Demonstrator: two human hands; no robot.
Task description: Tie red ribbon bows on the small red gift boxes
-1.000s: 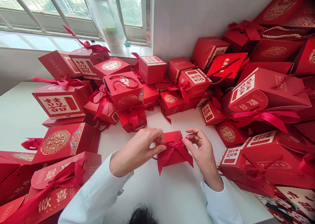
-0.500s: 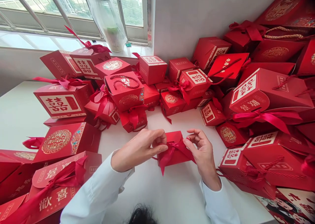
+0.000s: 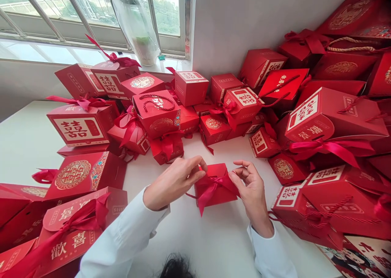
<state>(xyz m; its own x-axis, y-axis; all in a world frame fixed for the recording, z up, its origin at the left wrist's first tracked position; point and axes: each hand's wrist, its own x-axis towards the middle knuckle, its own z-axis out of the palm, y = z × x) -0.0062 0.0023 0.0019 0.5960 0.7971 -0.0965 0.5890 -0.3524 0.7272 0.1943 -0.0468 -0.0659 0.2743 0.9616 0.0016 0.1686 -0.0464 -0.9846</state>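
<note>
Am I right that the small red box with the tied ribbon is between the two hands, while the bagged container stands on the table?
Not quite: the head view shows the bagged container on the windowsill, not the table. The small red box with the tied ribbon is between the left hand and the right hand.

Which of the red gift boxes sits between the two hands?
The small bow-tied box, alone on the white table between the left hand and right hand; the other gift boxes crowd together beyond it and to either side.
</note>
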